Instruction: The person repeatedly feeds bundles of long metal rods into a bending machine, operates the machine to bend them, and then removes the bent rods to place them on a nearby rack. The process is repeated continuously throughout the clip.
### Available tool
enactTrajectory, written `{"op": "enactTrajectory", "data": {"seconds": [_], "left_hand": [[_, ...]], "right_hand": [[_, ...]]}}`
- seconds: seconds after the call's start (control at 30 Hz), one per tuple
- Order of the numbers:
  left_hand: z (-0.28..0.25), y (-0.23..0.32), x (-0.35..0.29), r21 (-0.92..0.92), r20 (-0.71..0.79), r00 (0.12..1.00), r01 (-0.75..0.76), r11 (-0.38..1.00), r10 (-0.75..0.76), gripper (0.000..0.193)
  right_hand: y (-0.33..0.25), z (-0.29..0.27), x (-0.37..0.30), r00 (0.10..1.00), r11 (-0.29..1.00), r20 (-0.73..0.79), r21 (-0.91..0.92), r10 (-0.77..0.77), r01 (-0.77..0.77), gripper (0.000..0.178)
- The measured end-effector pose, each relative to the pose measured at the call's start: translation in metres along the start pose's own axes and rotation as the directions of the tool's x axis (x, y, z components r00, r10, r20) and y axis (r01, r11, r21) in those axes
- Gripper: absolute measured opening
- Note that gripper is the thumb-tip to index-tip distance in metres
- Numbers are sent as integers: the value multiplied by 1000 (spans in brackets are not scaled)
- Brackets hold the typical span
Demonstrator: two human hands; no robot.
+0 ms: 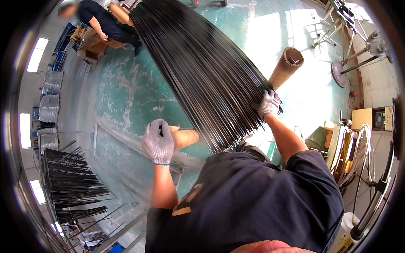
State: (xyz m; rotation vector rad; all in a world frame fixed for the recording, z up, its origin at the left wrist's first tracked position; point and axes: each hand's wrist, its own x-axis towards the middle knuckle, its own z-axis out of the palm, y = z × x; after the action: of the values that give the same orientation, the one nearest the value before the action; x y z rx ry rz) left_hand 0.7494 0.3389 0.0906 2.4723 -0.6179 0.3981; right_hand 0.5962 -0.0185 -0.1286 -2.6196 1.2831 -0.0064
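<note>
Found long, slender, satin black rods (202, 67) laid side by side across rough-rimmed brown tubing (282, 76); judged gathered but not yet evened at near ends; cannot tell what else remains. Observed knit-gloved right hand (269, 103) with fingers bent over rods' right edge, grip unconfirmed; observed knit-gloved left hand (158, 142) beside tubing, loosely curled, contents undeterminable.

Long black rods (206, 71), a second rod stack (74, 179) and green floor (122, 92) (patchily worn) mark a workshop.
</note>
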Motion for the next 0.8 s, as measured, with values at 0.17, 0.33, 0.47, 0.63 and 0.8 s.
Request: {"op": "enactTrajectory", "data": {"seconds": [0.17,0.33,0.47,0.63,0.8], "left_hand": [[-2,2,0,-18,-2,1000,12,1000,-12,7],[-1,-8,-3,-43,18,1000,21,999,-20,9],[-2,-8,-2,-50,32,999,43,998,-41,10],[-2,-8,-2,-19,30,999,46,999,-46,12],[-6,-2,0,-17,28,999,38,999,-37,10]], "right_hand": [[14,16,16,991,988,-14,74,135,-133,97],[8,5,21,983,989,112,-10,145,-144,79],[8,7,28,962,984,216,33,166,-177,70],[4,11,23,984,990,108,-25,140,-138,68],[4,8,37,952,984,249,-51,177,-170,73]]}}
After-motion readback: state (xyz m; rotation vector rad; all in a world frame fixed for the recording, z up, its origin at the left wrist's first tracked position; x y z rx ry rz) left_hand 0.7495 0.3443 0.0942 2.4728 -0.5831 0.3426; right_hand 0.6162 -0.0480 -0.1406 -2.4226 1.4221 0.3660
